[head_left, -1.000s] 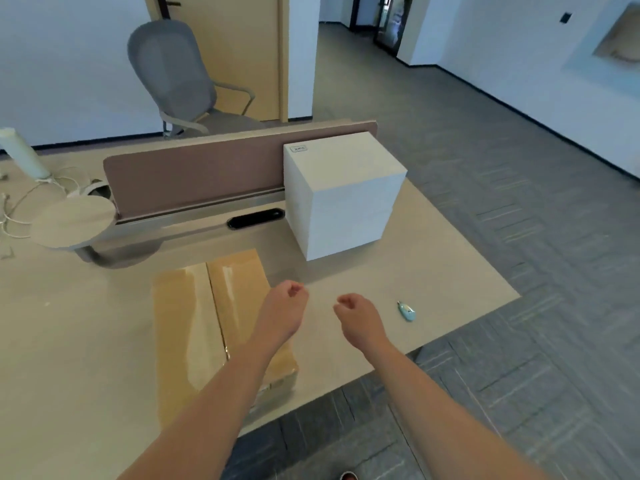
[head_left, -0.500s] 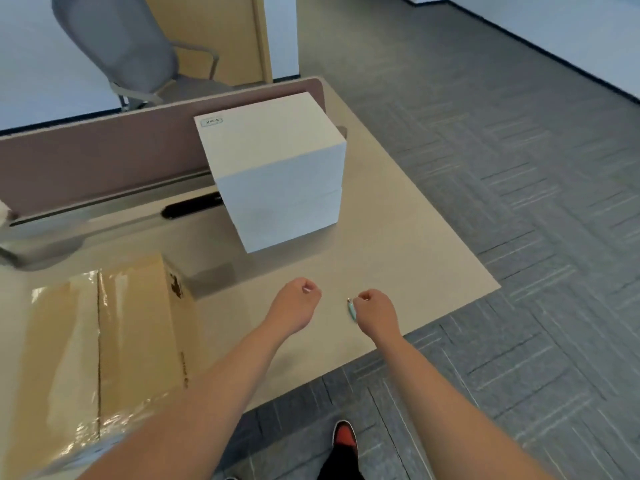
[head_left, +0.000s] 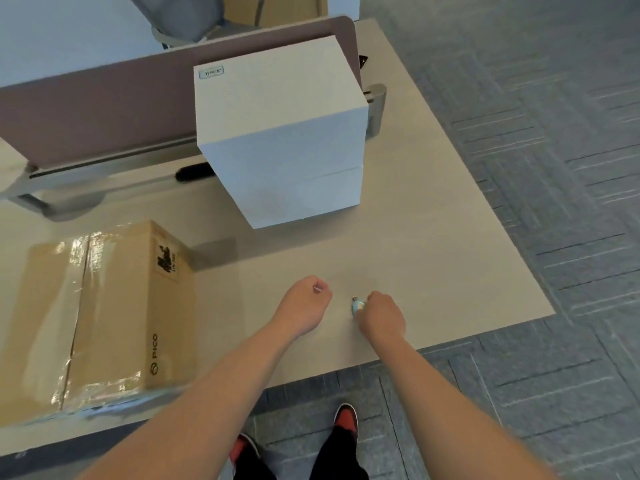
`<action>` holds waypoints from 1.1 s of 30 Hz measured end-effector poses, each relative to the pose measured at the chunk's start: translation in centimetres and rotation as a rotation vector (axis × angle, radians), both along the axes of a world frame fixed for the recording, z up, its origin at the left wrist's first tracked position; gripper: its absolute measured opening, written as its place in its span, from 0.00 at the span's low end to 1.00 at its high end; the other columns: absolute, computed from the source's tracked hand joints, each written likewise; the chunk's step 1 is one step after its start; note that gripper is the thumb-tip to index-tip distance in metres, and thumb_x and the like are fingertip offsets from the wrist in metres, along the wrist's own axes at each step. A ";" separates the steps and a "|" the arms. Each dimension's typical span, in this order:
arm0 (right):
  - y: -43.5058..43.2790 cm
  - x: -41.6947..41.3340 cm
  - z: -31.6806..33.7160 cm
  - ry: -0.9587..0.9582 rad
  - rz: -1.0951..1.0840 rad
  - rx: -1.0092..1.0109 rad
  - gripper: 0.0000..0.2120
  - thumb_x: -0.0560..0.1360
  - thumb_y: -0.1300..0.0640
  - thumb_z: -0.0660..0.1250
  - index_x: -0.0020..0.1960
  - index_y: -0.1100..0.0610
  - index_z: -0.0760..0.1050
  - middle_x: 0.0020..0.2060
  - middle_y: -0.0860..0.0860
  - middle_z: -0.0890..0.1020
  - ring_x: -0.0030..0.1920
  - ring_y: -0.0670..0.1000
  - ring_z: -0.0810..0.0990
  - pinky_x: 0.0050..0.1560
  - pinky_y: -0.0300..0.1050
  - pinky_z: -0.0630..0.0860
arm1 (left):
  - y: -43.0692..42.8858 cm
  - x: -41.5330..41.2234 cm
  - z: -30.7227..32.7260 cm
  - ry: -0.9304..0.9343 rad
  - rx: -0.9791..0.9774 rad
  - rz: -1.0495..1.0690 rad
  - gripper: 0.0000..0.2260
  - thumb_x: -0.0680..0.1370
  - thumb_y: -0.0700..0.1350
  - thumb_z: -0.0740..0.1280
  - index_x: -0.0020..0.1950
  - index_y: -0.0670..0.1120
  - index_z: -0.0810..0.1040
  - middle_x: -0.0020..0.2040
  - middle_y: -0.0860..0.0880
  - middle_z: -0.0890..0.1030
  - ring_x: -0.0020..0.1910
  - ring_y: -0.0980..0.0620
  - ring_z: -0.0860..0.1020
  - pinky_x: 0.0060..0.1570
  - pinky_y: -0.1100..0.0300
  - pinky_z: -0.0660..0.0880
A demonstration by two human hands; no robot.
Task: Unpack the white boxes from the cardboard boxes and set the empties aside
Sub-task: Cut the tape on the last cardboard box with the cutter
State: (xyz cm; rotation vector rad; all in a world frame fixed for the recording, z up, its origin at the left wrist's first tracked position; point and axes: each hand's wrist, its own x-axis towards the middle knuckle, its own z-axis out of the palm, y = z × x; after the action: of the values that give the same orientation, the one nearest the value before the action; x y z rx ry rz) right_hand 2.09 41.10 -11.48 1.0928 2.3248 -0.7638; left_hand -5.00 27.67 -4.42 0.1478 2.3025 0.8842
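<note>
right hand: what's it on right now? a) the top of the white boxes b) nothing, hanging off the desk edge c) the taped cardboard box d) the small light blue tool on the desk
d: the right hand is closed over the small light blue tool on the desk, well clear of the taped cardboard box and the stacked white boxes.
</note>
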 end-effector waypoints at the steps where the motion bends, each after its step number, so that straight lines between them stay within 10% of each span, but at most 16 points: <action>1: -0.2 -0.2 -0.2 -0.009 0.016 0.016 0.13 0.81 0.52 0.61 0.61 0.58 0.74 0.59 0.56 0.76 0.57 0.58 0.79 0.49 0.47 0.75 | -0.1 0.0 -0.1 0.002 0.000 0.003 0.08 0.79 0.47 0.63 0.52 0.45 0.78 0.42 0.50 0.78 0.44 0.50 0.77 0.40 0.59 0.69; 12: -3.4 -2.7 1.0 0.276 -0.005 -0.152 0.09 0.80 0.53 0.64 0.46 0.58 0.72 0.37 0.50 0.76 0.40 0.54 0.76 0.38 0.47 0.69 | -4.6 -1.6 2.7 0.042 0.028 0.107 0.05 0.79 0.45 0.64 0.52 0.46 0.78 0.44 0.49 0.79 0.47 0.48 0.79 0.44 0.60 0.70; 20: -10.8 -8.2 9.2 0.548 0.000 -0.327 0.06 0.79 0.52 0.63 0.48 0.53 0.75 0.38 0.48 0.83 0.38 0.52 0.83 0.44 0.54 0.81 | -13.3 -5.1 10.5 0.075 0.200 0.332 0.06 0.78 0.49 0.63 0.47 0.50 0.79 0.46 0.48 0.84 0.46 0.50 0.82 0.54 0.45 0.78; 33: -29.4 -15.9 16.9 0.563 0.211 -0.246 0.12 0.78 0.58 0.59 0.36 0.47 0.69 0.34 0.48 0.77 0.35 0.51 0.75 0.37 0.45 0.70 | -34.3 -13.0 14.1 0.210 0.264 0.359 0.07 0.80 0.47 0.63 0.49 0.48 0.79 0.45 0.49 0.82 0.46 0.49 0.81 0.49 0.52 0.77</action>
State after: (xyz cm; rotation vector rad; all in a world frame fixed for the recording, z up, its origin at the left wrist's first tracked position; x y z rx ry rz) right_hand -13.77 11.70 5.41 0.5573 2.6378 -1.3653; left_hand -18.03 -6.67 9.72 -0.0666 2.4387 1.4143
